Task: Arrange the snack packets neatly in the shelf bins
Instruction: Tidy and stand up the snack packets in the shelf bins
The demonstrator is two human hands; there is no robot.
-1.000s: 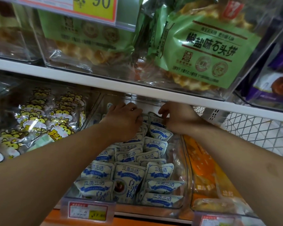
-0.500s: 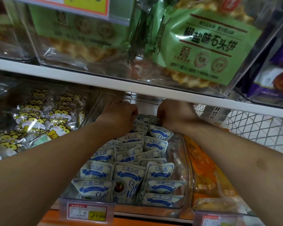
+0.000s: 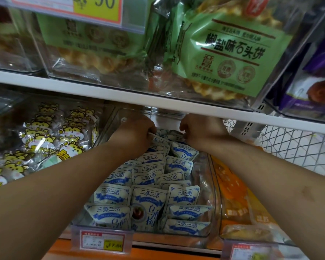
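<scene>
left hand (image 3: 137,131) and right hand (image 3: 199,129) deep at rear of clear plastic shelf bin (image 3: 212,194), under white shelf edge (image 3: 158,99). both fingers curled down onto rearmost small white-and-blue snack packets (image 3: 148,197), apparently pinching packet tops; exact grip partly hidden. packets standing in rough rows, filling bin front to back. neighbouring bin of yellow cartoon-cat packets (image 3: 45,136) at left, orange packets (image 3: 231,186) at right.
</scene>
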